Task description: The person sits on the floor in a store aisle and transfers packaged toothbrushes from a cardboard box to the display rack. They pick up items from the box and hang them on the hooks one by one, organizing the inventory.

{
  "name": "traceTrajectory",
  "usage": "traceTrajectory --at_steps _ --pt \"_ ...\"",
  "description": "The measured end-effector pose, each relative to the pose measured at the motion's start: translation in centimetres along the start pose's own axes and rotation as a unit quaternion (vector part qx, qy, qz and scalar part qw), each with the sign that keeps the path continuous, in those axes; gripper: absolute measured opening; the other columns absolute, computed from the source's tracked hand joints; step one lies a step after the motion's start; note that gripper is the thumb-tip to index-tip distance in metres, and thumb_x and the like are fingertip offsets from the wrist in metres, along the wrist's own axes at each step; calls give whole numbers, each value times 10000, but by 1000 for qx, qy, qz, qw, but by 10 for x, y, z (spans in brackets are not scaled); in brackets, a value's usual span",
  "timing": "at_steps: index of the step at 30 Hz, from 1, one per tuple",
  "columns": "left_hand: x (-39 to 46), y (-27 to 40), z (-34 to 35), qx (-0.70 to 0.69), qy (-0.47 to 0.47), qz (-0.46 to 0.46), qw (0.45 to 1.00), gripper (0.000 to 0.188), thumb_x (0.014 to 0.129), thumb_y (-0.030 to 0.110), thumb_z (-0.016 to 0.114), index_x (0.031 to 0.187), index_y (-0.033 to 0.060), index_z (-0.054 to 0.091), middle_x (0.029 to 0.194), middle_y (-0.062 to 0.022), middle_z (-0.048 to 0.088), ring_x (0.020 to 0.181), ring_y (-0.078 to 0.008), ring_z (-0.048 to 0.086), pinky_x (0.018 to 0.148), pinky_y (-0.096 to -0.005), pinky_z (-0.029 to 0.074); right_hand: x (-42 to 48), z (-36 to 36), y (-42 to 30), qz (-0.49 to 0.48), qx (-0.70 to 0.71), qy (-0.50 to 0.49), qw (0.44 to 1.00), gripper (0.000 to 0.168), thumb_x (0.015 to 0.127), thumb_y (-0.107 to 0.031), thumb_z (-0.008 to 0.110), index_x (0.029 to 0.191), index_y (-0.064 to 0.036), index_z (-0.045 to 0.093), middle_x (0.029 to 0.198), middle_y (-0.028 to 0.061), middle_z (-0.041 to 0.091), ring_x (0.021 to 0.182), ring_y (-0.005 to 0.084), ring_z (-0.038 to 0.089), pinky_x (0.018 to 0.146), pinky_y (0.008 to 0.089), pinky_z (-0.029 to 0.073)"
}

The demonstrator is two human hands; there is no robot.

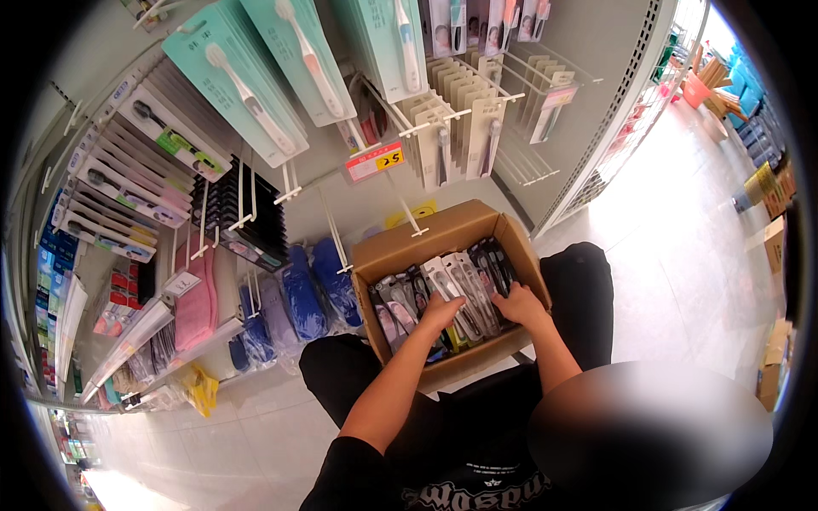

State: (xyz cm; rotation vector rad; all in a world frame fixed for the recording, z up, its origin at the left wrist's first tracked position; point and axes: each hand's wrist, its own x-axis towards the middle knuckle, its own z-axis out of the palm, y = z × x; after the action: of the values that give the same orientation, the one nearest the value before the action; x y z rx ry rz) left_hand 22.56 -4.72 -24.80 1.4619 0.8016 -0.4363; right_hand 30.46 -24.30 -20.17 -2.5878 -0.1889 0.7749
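Observation:
An open cardboard box [441,228] sits between my knees, filled with several upright packaged toothbrushes [473,287]. White and clear packs stand in its middle, and dark packs [495,255] line its right side. My left hand [439,314] reaches into the box and grips the light packs from the left, its thumb lying across their fronts. From the right, my right hand [521,305] closes on the same row, beside the dark packs. Some fingertips of both hands are hidden among the packs.
Toothbrushes in teal packs [255,96] hang on hooks above, with beige packs [482,137] to their right. Bare metal hooks [339,236] jut out just over the box. Bagged blue slippers [303,294] hang at its left. A price tag [376,163] sticks out from the rack.

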Motion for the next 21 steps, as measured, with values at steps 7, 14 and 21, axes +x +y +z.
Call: traceTrajectory --at_steps 7,14,21 --pt "8 -13 1 120 128 230 957 663 842 298 703 1351 -38 441 1244 -191 626 1068 -299 645 919 -391 503 -6 24 -16 -226 25 -106 968 682 871 -478 614 1242 93 569 1209 332 593 1150 448 572 994 440 445" --pt "-37 29 -23 33 275 427 860 388 876 47 633 1246 -5 532 1134 -156 637 975 -228 649 778 -319 544 -32 49 -42 -275 -62 -184 942 672 878 -466 612 1249 91 566 1197 326 600 1139 436 581 975 452 451" --pt "-72 64 -69 -57 493 540 680 313 826 -58 580 1131 -1 539 1005 -127 547 830 -216 574 719 -294 490 -52 68 -55 -324 -84 -191 923 552 906 -443 595 1192 30 597 1150 269 624 1083 433 594 922 477 481"
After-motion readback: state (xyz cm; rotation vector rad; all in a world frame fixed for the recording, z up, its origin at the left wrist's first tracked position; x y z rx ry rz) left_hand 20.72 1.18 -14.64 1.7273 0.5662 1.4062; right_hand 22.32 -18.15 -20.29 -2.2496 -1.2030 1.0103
